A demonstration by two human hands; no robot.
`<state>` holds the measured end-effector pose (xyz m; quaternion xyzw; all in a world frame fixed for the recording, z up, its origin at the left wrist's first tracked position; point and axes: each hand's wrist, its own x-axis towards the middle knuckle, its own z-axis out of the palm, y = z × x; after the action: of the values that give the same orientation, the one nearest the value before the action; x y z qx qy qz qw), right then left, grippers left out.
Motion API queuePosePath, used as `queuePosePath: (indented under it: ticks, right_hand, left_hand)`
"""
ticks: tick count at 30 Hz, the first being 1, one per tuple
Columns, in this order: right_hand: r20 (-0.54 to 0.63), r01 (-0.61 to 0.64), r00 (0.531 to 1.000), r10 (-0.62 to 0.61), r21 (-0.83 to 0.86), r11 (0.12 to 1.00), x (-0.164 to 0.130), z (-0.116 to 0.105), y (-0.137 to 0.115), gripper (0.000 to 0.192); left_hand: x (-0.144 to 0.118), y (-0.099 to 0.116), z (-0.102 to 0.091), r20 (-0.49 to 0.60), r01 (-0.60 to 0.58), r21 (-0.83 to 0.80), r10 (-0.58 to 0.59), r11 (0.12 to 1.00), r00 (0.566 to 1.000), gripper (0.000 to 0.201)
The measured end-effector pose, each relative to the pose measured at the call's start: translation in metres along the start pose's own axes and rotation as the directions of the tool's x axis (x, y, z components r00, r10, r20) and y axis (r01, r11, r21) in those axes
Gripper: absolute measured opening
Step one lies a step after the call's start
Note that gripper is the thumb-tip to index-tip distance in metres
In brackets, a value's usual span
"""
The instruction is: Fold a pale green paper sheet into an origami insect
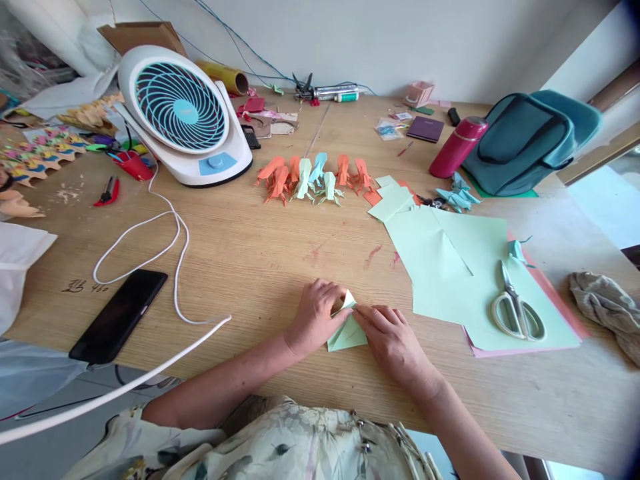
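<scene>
A small piece of pale green paper (347, 337), partly folded, lies on the wooden table (240, 267) close to my body. My left hand (317, 313) pinches its upper flap, which stands up and curls at the top. From the other side my right hand (393, 337) presses fingertips on the paper's right edge. Farther back stands a row of folded paper figures in orange (277, 181), pale green (303, 179) and blue (318, 169). Sheets of pale green paper (435, 267) lie to the right, with scissors (517, 310) on top.
At the left are a white fan (215, 167), its white cable (177, 267), a black phone (119, 317) and a red cutter (107, 192). A pink bottle (457, 147), a teal bag (525, 143) and a crumpled cloth (607, 310) are on the right.
</scene>
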<state>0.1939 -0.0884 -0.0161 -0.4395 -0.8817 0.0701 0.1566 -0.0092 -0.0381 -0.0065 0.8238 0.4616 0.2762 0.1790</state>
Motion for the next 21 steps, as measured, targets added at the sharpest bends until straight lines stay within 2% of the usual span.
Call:
queuePosePath:
  ticks: [4, 9, 14, 17, 21]
  right_hand:
    - [-0.010, 0.002, 1.000, -0.002, 0.012, 1.000, 0.001, -0.002, -0.001, 0.047]
    - [-0.002, 0.001, 1.000, -0.001, 0.005, 1.000, 0.001, -0.003, -0.001, 0.044]
    - [0.025, -0.014, 1.000, 0.014, -0.009, 1.000, 0.000, -0.005, -0.002, 0.041]
    - [0.014, -0.006, 1.000, 0.006, -0.024, 1.000, 0.000, -0.005, -0.001, 0.040]
    - [0.007, 0.015, 1.000, -0.015, -0.020, 1.000, -0.001, -0.005, 0.000, 0.046]
  left_hand:
    - [0.000, -0.001, -0.001, 0.038, -0.098, -0.028, 0.099, 0.995, 0.994, 0.008]
    - [-0.002, -0.002, -0.005, 0.077, -0.182, -0.015, 0.183, 0.983, 0.980, 0.022]
    - [-0.003, -0.004, -0.007, 0.103, -0.239, -0.086, 0.247, 0.967, 0.964, 0.032]
    - [-0.005, -0.007, -0.007, 0.102, -0.284, -0.108, 0.295, 0.953, 0.950, 0.032]
    - [-0.006, -0.013, -0.009, 0.120, -0.368, -0.051, 0.372, 0.928, 0.921, 0.028]
